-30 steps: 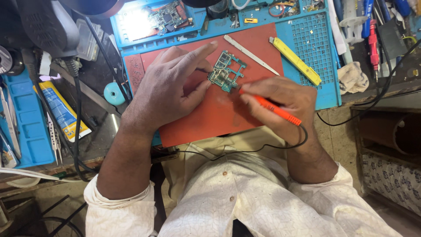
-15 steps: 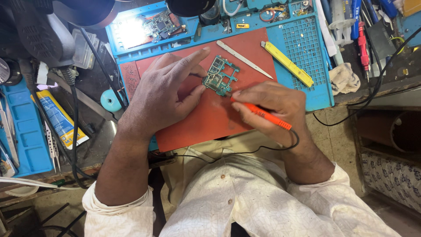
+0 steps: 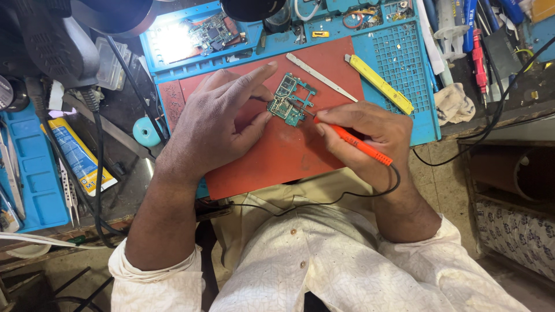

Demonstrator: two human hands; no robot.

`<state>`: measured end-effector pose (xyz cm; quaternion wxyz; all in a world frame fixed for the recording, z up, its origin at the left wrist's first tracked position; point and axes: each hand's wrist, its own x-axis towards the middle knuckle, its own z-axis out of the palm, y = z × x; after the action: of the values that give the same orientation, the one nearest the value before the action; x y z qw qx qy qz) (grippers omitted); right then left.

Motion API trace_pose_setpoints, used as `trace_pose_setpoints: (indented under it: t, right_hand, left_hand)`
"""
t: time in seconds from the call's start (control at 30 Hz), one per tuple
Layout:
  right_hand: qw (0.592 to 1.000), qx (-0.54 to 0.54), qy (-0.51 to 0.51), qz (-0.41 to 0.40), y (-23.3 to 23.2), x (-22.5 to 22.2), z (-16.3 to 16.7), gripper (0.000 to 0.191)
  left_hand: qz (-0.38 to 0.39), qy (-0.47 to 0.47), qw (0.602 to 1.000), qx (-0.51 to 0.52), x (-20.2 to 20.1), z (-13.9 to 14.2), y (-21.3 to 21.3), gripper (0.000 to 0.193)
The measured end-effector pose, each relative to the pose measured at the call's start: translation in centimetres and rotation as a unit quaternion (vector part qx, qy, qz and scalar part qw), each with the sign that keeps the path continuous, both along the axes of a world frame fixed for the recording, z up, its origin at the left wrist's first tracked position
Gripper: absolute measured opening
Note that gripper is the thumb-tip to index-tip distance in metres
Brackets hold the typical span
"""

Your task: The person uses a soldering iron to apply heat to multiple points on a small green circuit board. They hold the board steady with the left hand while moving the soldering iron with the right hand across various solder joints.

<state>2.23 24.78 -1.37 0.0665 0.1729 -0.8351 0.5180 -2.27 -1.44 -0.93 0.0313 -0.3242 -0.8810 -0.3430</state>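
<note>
Fingers of the left hand (image 3: 214, 130) press flat on a green circuit board (image 3: 291, 99) lying on the red mat (image 3: 277, 156); the right hand (image 3: 370, 136) grips an orange soldering iron (image 3: 354, 143), tip touching the board's edge.

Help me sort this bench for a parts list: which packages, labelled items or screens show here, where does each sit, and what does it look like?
Tube: left of the red mat, lying flat, yellow and blue with a white end.
Clear plastic box: upper left, beside the blue mat, small and rectangular.
Yellow cutter: on the blue mat, upper right, long and slim.
No screens in view.
</note>
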Motion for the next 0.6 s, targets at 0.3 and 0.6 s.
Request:
trace_pose_setpoints:
  t: [0.3, 0.6]
  right_hand:
    - [1.000, 0.007, -0.002, 0.016, 0.25, 0.44, -0.12, 0.018]
    - [0.999, -0.022, -0.025, 0.017, 0.29, 0.60, -0.33, 0.017]
  left_hand:
    - [-0.003, -0.002, 1.000, 0.001, 0.13, 0.04, 0.03, 0.069]
    - [-0.002, -0.008, 1.000, -0.001, 0.36, 0.18, 0.02, 0.069]
